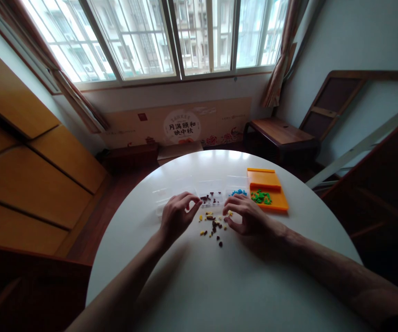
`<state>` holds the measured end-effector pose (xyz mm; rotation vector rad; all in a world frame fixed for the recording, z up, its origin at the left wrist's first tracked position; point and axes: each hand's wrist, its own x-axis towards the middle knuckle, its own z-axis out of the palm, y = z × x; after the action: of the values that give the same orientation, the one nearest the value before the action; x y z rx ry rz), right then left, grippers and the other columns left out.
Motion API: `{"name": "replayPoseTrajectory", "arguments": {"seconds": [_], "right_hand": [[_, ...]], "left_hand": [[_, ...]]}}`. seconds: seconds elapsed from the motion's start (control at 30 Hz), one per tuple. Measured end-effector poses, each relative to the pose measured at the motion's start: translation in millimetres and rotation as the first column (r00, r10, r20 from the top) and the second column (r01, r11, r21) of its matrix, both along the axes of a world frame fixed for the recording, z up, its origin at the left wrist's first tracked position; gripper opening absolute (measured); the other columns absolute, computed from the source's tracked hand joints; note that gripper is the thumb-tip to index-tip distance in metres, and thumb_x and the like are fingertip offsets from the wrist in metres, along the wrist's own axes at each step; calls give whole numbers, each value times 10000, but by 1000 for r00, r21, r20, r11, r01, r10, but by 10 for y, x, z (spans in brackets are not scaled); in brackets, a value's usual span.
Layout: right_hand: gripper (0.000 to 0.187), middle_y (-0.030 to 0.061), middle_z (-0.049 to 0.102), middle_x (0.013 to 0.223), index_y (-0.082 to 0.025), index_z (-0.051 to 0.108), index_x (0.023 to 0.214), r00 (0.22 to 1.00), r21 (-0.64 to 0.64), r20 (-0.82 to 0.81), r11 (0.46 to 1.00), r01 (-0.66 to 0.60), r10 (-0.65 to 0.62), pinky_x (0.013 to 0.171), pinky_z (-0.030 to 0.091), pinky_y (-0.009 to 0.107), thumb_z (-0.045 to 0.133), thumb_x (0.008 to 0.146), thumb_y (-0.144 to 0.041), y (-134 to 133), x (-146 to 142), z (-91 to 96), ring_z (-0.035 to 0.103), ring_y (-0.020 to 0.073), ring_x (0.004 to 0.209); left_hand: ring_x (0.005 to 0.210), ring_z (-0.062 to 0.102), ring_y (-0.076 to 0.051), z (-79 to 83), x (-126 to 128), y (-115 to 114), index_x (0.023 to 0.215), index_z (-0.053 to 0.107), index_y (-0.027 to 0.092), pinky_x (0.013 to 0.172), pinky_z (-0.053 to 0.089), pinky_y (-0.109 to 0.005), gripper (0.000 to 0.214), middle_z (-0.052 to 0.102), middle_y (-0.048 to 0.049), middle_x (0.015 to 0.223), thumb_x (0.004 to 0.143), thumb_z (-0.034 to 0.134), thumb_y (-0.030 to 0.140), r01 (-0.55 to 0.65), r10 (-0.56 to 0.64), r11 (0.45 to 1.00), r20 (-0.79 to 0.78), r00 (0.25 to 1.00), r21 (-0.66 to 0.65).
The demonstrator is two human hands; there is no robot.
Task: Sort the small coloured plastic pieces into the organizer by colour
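Observation:
My left hand (180,213) is over the near edge of a clear plastic box (194,190), thumb and forefinger pinched together. Whatever is between those fingertips is too small to make out. Dark brown pieces (214,200) lie in the box beside them. On the table, a loose pile of small brown and yellow brick-like pieces (214,225) spreads between both hands. My right hand (247,216) rests at the pile's right side, fingers curled and thumb apart from them. Yellow bits (230,213) show by its fingertips. Blue pieces (238,192) sit in a clear compartment just beyond it.
An orange tray (282,203) holding green pieces (261,197) stands right of the clear box on a round white table (199,286). Behind the table are a wooden stool-like seat (282,130) and low boxes (180,152) under the window. Wooden cabinets (47,184) flank the left.

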<state>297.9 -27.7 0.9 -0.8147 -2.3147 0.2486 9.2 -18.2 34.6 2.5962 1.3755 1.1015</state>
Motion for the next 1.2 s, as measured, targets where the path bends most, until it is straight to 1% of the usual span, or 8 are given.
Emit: {"name": "replayPoseTrajectory", "arguments": {"seconds": [0.13, 0.3, 0.5, 0.67, 0.83, 0.93, 1.07, 1.2], "right_hand": [[109, 62, 739, 1083, -242, 705, 995, 997, -10, 66, 1000, -29, 30, 940, 508, 430, 758, 913, -193, -36, 9, 73, 651, 252, 991], [101, 60, 747, 1081, -247, 737, 1021, 998, -56, 55, 998, 4, -1, 1006, 520, 430, 722, 989, -152, -88, 0, 134, 663, 243, 1035], [77, 61, 752, 1079, -236, 724, 1001, 999, -16, 51, 1000, 15, -14, 976, 534, 416, 719, 1014, -161, -19, -5, 59, 672, 238, 1010], [37, 69, 744, 1028, -228, 704, 1005, 997, 82, 4, 993, 83, -83, 892, 536, 401, 698, 1028, -198, 128, -42, 75, 662, 249, 964], [12, 74, 745, 1040, -223, 698, 1041, 976, 130, -32, 968, 216, -213, 912, 525, 413, 691, 1050, -220, 321, -147, 103, 648, 267, 993], [22, 76, 742, 1030, -224, 692, 1066, 967, 131, -50, 958, 254, -249, 896, 517, 413, 687, 1056, -243, 343, -180, 43, 642, 267, 976], [69, 76, 742, 1058, -234, 699, 1086, 996, 118, 2, 989, 90, -91, 908, 517, 415, 707, 1018, -231, 243, -173, -46, 648, 266, 1001], [120, 72, 743, 1112, -254, 736, 1133, 998, 73, 48, 996, -48, 45, 935, 532, 411, 733, 1014, -269, 157, -184, -71, 654, 249, 1016]], "left_hand": [[705, 649, -156, -21, 111, 168, 948, 772, 224, 830, 485, -349, 145, 796, -6, 970, 1053, 730, 314, 23, -25, 1000, -93, 995, -15], [759, 689, -170, -179, 126, 334, 957, 795, 234, 822, 479, -348, 143, 796, -12, 960, 1060, 725, 304, 71, -69, 997, -137, 988, 6], [866, 738, -182, -292, 2, 244, 981, 792, 246, 855, 516, -351, 121, 801, -22, 969, 1059, 712, 289, 150, -147, 985, -48, 988, 88], [865, 743, -190, -299, -92, 163, 954, 786, 253, 853, 558, -359, 73, 800, -29, 966, 991, 781, 316, 316, -315, 949, -34, 948, 0], [837, 736, -191, -309, -93, 165, 880, 764, 238, 824, 561, -359, 134, 790, -31, 932, 962, 804, 336, 366, -365, 931, -56, 929, -8], [861, 746, -185, -318, -100, 176, 962, 811, 262, 816, 577, -338, 57, 795, -38, 979, 971, 785, 311, 406, -407, 914, -62, 911, -28], [869, 745, -185, -337, -122, 194, 1059, 839, 300, 816, 590, -336, 104, 795, -37, 1001, 983, 769, 291, 410, -412, 911, -88, 907, -42], [855, 741, -175, -337, -122, 194, 1079, 846, 321, 820, 582, -338, 121, 794, -28, 996, 991, 773, 283, 410, -409, 912, -116, 905, -16]]}}
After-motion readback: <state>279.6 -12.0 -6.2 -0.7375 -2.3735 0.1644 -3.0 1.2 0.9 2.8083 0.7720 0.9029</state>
